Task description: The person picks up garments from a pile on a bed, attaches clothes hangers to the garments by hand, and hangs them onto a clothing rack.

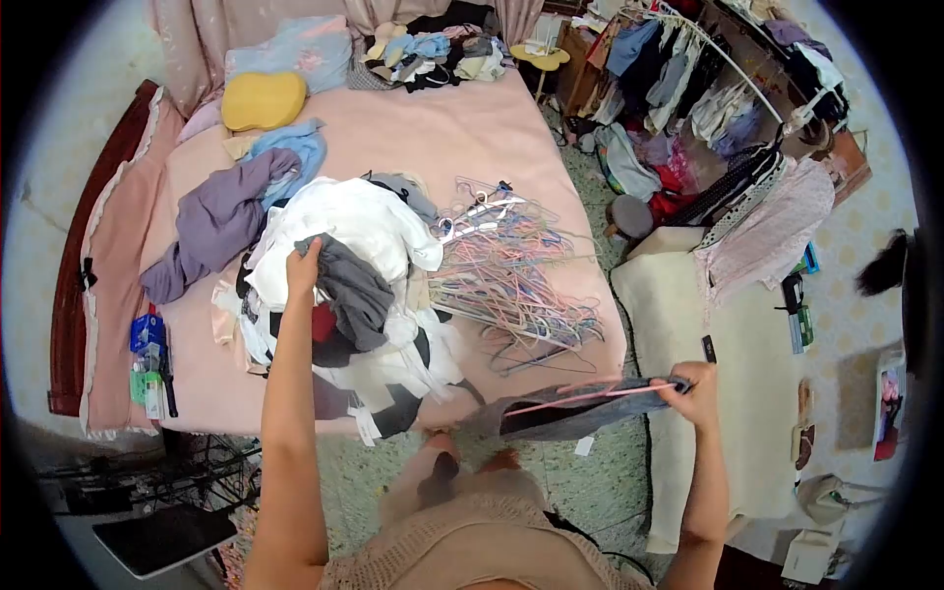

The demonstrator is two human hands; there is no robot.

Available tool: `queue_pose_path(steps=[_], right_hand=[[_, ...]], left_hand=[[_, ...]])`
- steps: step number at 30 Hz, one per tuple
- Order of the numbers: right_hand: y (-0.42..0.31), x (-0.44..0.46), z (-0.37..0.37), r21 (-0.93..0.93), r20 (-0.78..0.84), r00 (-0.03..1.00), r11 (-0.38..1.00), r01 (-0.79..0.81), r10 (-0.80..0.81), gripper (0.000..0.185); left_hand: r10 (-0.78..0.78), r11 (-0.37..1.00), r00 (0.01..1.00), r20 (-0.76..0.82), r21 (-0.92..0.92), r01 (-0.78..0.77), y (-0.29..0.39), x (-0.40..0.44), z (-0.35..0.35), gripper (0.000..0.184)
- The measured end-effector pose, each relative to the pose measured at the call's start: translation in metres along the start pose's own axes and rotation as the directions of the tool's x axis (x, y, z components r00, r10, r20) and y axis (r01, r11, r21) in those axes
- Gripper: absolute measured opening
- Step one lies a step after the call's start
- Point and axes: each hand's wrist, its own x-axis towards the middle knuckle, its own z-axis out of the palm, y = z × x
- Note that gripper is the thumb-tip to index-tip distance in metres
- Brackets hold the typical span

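Head view: the left hand [305, 264] has its grip closed on the upper end of one dark grey cloth [356, 295], which hangs slantwise, down and rightward, over the heap of clothes [339, 211] on the bed [413, 128]. The right hand [692, 391] has its grip closed on one end of one grey garment [560, 417] and one pink hanger [590, 390]. That garment's long axis lies nearly level across the view, from the hand leftward and slightly down, past the near edge of the bed.

The bed wears a pale pink cover. Right of the heap lies a tangle of hangers [521, 265], too many and too crossed to count; left of it, one purple garment [221, 216] and one light blue one. Farther up sit one yellow cushion [263, 100] and a second clothes pile [433, 49].

Speckled green floor [582, 182] separates the bed from one cream-covered seat [703, 462]. Clothes hang on a white rail [728, 61] beyond.
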Motion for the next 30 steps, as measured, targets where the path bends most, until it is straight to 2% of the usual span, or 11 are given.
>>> queue_pose_path(steps=[3,5,6,8,10,13,14,15,17,27,30], right_hand=[[-0.01,0.003,0.023,-0.003,-0.041,0.999,1.0,-0.017,0.017,0.044],[-0.006,-0.001,0.036,0.017,-0.142,0.989,0.999,-0.048,0.05,0.043],[-0.002,-0.003,0.04,0.024,-0.164,0.983,0.997,-0.078,0.081,0.043],[0.011,-0.01,0.045,0.018,-0.182,0.975,0.992,-0.123,0.125,0.043],[0.023,-0.013,0.046,0.042,-0.21,0.963,0.986,-0.161,0.167,0.042],[0.033,-0.008,0.04,0.042,-0.22,0.958,0.983,-0.181,0.185,0.043],[0.04,-0.008,0.039,0.029,-0.215,0.956,0.98,-0.199,0.2,0.043],[0.048,-0.007,0.037,0.033,-0.195,0.964,0.984,-0.176,0.179,0.044],[0.059,-0.007,0.032,0.022,-0.176,0.968,0.984,-0.176,0.177,0.045],[0.092,-0.002,0.025,0.101,-0.152,0.977,0.985,-0.138,0.153,0.036],[0.105,-0.007,0.028,0.112,-0.141,0.975,0.981,-0.156,0.171,0.035]], left_hand=[[0.04,0.998,0.97,-0.241,0.066,-0.025,-0.075,0.053,0.015,0.041],[0.01,0.843,0.851,-0.525,0.462,0.275,-0.027,0.008,0.059,0.069],[0.317,0.794,0.82,-0.477,0.607,0.046,-0.047,0.0,0.08,0.071],[0.675,0.579,0.731,-0.101,0.687,-0.44,-0.041,-0.045,0.133,0.061],[0.572,0.605,0.736,0.363,0.419,-0.677,-0.045,-0.101,0.187,0.04],[0.393,0.375,0.204,0.897,0.046,-0.926,-0.068,-0.169,0.254,0.029],[0.185,0.385,-0.025,0.982,-0.096,-0.918,-0.065,-0.183,0.266,0.029],[0.195,0.392,-0.039,0.98,-0.115,-0.913,-0.087,-0.194,0.28,0.029],[0.505,0.207,-0.237,0.83,-0.384,-0.9,-0.163,-0.222,0.31,0.028],[0.215,0.035,-0.267,0.939,-0.281,-0.959,-0.262,-0.243,0.344,0.029],[0.369,0.404,0.049,0.928,-0.112,-0.908,-0.303,-0.24,0.35,0.024]])
